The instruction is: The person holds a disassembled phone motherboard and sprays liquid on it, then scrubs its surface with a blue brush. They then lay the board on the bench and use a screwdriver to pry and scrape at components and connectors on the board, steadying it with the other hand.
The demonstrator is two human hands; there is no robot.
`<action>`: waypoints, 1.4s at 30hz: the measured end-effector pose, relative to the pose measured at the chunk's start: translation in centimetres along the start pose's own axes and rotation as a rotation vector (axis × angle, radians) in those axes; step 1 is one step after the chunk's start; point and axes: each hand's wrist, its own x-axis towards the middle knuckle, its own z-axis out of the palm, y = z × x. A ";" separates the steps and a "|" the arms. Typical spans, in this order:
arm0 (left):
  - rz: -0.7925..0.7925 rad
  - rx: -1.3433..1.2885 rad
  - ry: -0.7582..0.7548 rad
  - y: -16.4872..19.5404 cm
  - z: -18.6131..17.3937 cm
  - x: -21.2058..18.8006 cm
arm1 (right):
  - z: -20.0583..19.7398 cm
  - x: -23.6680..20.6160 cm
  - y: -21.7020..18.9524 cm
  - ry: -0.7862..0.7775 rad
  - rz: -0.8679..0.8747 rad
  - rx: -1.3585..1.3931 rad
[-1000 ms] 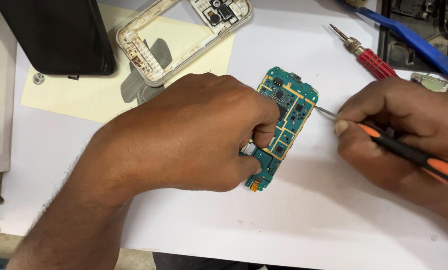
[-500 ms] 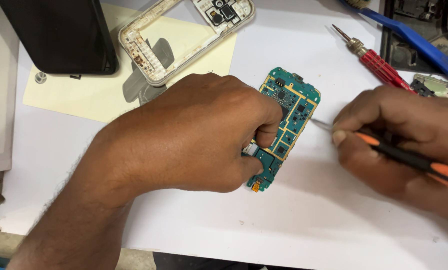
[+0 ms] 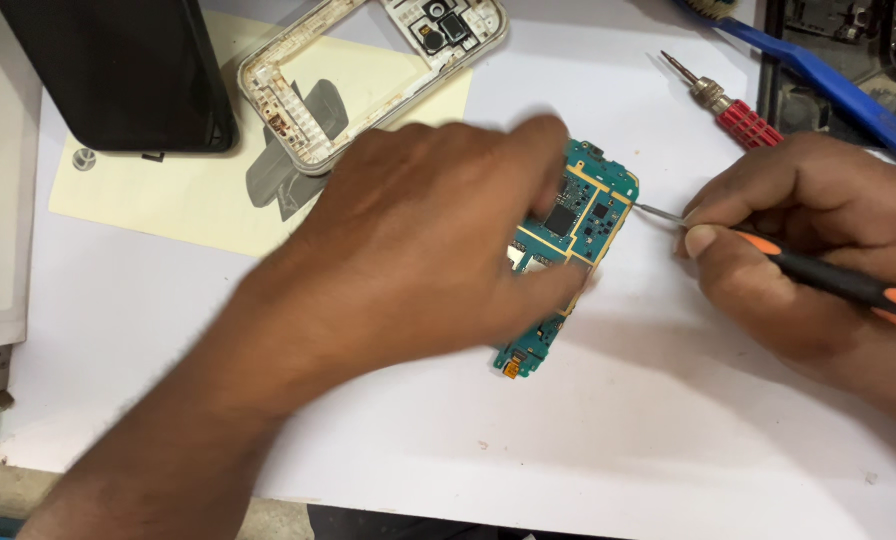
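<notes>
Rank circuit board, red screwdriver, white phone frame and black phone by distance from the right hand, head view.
From the right hand:
1. Circuit board, just left of it, at the held tool's tip.
2. Red screwdriver, just above, toward the top of the sheet. Close to the board's rank, but no contact.
3. White phone frame, upper middle, beyond the left hand.
4. Black phone, top left corner.
</notes>
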 end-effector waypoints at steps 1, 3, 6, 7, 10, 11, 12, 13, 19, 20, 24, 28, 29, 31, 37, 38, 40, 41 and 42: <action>0.043 0.015 0.162 -0.1 0.5 0.1 | -0.1 0.0 0.1 0.002 0.013 0.004; -0.007 0.048 0.233 -0.1 1.4 0.2 | -0.1 0.0 0.2 0.003 0.037 0.015; -0.002 0.099 0.256 0.3 2.2 0.1 | 0.0 -0.2 0.2 0.052 0.064 -0.067; 0.013 0.113 0.250 0.4 2.3 0.0 | 0.0 -0.3 0.2 0.048 0.076 -0.068; 0.065 0.073 0.195 0.4 2.1 -0.4 | 0.0 -0.4 0.3 0.037 0.080 -0.039; 0.100 0.068 0.193 0.3 1.9 -0.6 | 0.0 -0.4 0.3 0.037 0.066 -0.014; 0.134 0.063 0.192 0.2 1.8 -0.7 | 0.1 -0.4 0.3 0.037 0.052 0.010; 0.168 0.059 0.191 0.1 1.7 -0.8 | 0.1 -0.4 0.4 0.041 0.044 0.014; 0.176 0.022 0.211 0.3 2.2 -0.5 | 0.4 -0.4 0.5 0.081 0.028 0.044; 0.187 -0.005 0.181 0.4 2.3 -0.5 | 0.4 -0.3 0.5 0.092 0.011 0.041; 0.258 -0.116 0.119 1.1 2.5 -0.7 | 0.4 -0.3 0.5 0.147 -0.059 0.140; 0.289 -0.135 0.104 1.0 1.9 -0.7 | 0.4 -0.2 0.3 0.171 -0.056 0.011; 0.277 -0.109 0.106 0.8 1.7 -0.6 | 0.4 0.0 0.2 0.166 -0.088 0.006; 0.251 -0.052 0.112 0.2 1.2 -0.3 | 0.5 0.1 -0.2 0.141 -0.092 -0.002; 0.201 -0.063 0.120 -0.4 1.3 -0.3 | 0.0 -0.3 -1.2 0.008 0.121 -0.104; 0.216 -0.076 0.121 -0.3 1.4 -0.3 | 0.0 -0.4 -1.1 0.013 0.178 -0.114; 0.244 -0.102 0.120 -0.2 1.6 -0.3 | 0.0 -0.5 -0.7 0.035 0.188 -0.112; 0.260 -0.124 0.099 -0.1 1.6 -0.3 | 0.0 -0.5 -0.4 0.054 0.138 -0.101; 0.275 -0.146 0.078 -0.1 1.6 -0.4 | 0.1 -0.4 0.0 0.072 0.088 -0.091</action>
